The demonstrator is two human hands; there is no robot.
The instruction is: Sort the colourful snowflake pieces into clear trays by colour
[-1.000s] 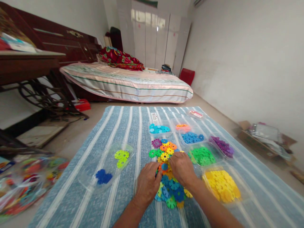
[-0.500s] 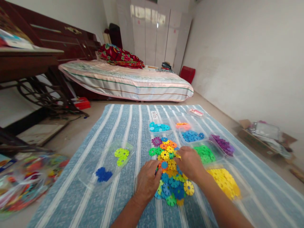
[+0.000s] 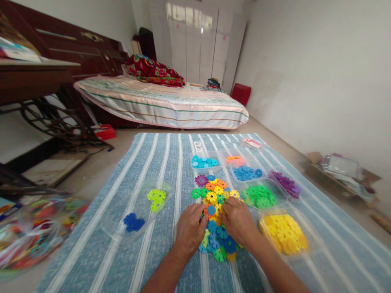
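Note:
A mixed pile of notched, flower-shaped plastic discs (image 3: 218, 190) lies on the striped cloth between and in front of my hands. At the pile's left edge, the fingers of my left hand (image 3: 191, 228) are curled in beside an orange disc with a blue centre (image 3: 211, 210). My right hand (image 3: 240, 220) reaches in from the right, its fingers bent down and pinched together over yellow discs in the middle. What either set of fingertips holds is hidden. Below them lie blue discs (image 3: 222, 232) and a green disc (image 3: 220, 254).
Clear tubs hold sorted discs: light blue (image 3: 205, 162), orange (image 3: 233, 158), blue (image 3: 248, 173), purple (image 3: 285, 184), green (image 3: 260, 197) and yellow (image 3: 285, 234). At left, tubs hold lime discs (image 3: 157, 199) and dark blue discs (image 3: 133, 222). A bag of colourful pieces (image 3: 39, 232) lies beyond the cloth.
My right hand has moved left and slightly toward me over the pile, uncovering a yellow disc near the green tub. My left hand has stayed nearly in place.

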